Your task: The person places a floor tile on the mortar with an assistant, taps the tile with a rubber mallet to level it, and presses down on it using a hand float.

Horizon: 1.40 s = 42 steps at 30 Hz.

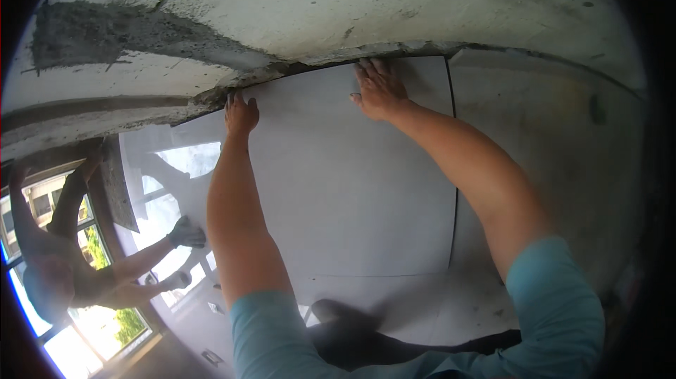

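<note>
A large pale grey tile (352, 182) lies beneath both my arms, its far edge against the foot of a rough wall. My left hand (241, 114) rests at the tile's far left corner, fingers stretched toward the wall and thumb apart. Flat on the far edge, right of the middle, lies my right hand (381, 90) with its fingers spread. Neither hand holds anything. A dark gap runs down the tile's right side, and a thin joint line crosses at its near edge.
The wall (422, 5) has a ragged lower edge and a dark patch of mortar (120, 34). At left, another person's gloved hand (186, 232) touches a glossy tile (151, 168) reflecting light. Windows (84, 294) stand beyond. A duller surface (542, 139) adjoins at right.
</note>
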Each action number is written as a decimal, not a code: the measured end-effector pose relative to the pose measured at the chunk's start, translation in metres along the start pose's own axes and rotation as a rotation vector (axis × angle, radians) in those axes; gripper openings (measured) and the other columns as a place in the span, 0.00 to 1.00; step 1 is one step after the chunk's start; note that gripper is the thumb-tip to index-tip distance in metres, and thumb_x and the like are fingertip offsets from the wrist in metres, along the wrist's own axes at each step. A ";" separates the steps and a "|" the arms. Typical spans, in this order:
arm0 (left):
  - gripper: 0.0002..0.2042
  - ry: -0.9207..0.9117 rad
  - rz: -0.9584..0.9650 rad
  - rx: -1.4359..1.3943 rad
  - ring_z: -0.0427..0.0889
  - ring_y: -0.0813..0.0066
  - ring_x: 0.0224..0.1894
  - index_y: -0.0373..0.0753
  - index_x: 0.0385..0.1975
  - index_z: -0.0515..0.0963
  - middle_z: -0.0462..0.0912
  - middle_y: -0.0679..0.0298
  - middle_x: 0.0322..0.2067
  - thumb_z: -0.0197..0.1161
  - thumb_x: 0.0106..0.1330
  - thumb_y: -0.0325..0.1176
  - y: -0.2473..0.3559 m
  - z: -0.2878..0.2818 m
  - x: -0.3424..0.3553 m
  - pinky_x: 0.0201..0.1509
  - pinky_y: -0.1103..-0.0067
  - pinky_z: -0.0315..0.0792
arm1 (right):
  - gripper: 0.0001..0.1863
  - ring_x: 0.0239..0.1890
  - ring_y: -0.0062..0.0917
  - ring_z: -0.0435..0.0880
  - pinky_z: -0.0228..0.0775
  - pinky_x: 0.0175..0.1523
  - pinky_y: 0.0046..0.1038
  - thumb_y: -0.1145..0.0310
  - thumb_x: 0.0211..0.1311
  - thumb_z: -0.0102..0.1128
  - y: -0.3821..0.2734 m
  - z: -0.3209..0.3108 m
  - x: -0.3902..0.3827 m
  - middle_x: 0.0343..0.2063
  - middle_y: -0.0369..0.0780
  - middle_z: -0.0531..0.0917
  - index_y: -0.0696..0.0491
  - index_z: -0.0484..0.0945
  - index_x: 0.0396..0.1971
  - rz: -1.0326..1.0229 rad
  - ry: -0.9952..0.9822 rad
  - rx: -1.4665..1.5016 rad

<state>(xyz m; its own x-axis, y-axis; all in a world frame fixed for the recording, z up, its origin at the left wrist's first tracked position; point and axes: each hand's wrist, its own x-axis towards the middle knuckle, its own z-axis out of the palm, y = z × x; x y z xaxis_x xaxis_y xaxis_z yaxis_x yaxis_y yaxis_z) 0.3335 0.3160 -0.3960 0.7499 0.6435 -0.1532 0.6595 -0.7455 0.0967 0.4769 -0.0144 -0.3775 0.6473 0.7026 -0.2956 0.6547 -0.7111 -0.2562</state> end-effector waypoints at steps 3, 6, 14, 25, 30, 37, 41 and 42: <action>0.20 -0.026 0.115 0.154 0.78 0.39 0.49 0.32 0.49 0.76 0.80 0.39 0.45 0.51 0.70 0.44 -0.050 0.000 0.039 0.57 0.55 0.69 | 0.40 0.75 0.40 0.49 0.40 0.75 0.49 0.46 0.68 0.48 -0.026 0.008 0.010 0.73 0.46 0.53 0.56 0.54 0.71 0.006 0.038 0.001; 0.23 -0.036 0.200 0.221 0.73 0.43 0.59 0.36 0.60 0.71 0.74 0.42 0.57 0.51 0.71 0.44 -0.072 -0.006 0.048 0.62 0.58 0.67 | 0.39 0.76 0.39 0.45 0.37 0.76 0.48 0.46 0.69 0.45 -0.040 0.034 0.022 0.73 0.46 0.52 0.57 0.54 0.71 0.000 0.129 0.076; 0.23 -0.045 0.229 0.287 0.70 0.47 0.62 0.36 0.60 0.71 0.73 0.46 0.59 0.51 0.70 0.42 -0.058 0.003 0.049 0.66 0.61 0.62 | 0.38 0.75 0.36 0.48 0.38 0.75 0.50 0.44 0.68 0.44 -0.037 0.037 0.010 0.73 0.42 0.55 0.53 0.57 0.70 -0.040 0.214 -0.014; 0.25 -0.072 0.262 0.281 0.72 0.47 0.61 0.34 0.56 0.75 0.76 0.44 0.56 0.52 0.67 0.45 -0.070 0.006 0.065 0.64 0.62 0.65 | 0.39 0.69 0.32 0.58 0.44 0.73 0.46 0.42 0.62 0.52 -0.032 0.022 0.021 0.67 0.38 0.64 0.52 0.63 0.67 -0.015 0.183 0.003; 0.18 -0.093 0.192 0.225 0.77 0.49 0.55 0.37 0.51 0.77 0.79 0.46 0.51 0.50 0.71 0.43 -0.072 -0.003 0.038 0.57 0.61 0.72 | 0.40 0.74 0.37 0.50 0.43 0.75 0.44 0.47 0.65 0.54 -0.050 0.013 0.036 0.71 0.46 0.57 0.55 0.57 0.69 0.061 -0.137 0.199; 0.22 -0.045 0.080 0.054 0.67 0.48 0.64 0.37 0.53 0.75 0.70 0.50 0.60 0.52 0.68 0.47 -0.019 -0.012 0.016 0.66 0.59 0.64 | 0.41 0.69 0.43 0.58 0.53 0.69 0.47 0.48 0.60 0.61 -0.036 0.014 0.017 0.67 0.45 0.61 0.55 0.62 0.67 0.016 0.196 -0.022; 0.21 0.054 0.094 0.104 0.68 0.46 0.61 0.38 0.52 0.75 0.73 0.50 0.56 0.51 0.68 0.45 -0.036 -0.011 0.006 0.66 0.60 0.63 | 0.41 0.68 0.45 0.59 0.53 0.69 0.47 0.49 0.58 0.64 -0.046 0.013 0.024 0.66 0.47 0.61 0.57 0.62 0.66 -0.040 0.227 0.009; 0.21 0.057 0.073 0.146 0.68 0.46 0.62 0.38 0.53 0.75 0.73 0.50 0.56 0.51 0.68 0.45 -0.033 -0.010 0.012 0.66 0.60 0.63 | 0.41 0.68 0.45 0.59 0.53 0.69 0.48 0.49 0.58 0.64 -0.043 0.014 0.024 0.66 0.48 0.61 0.57 0.62 0.66 -0.059 0.267 -0.021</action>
<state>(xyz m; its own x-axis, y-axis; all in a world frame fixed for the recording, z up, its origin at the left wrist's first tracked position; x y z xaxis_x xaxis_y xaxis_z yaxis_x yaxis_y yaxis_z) 0.3212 0.3494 -0.3912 0.8001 0.5925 -0.0941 0.5917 -0.8052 -0.0391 0.4588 0.0332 -0.3865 0.6859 0.7272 -0.0273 0.7005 -0.6699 -0.2462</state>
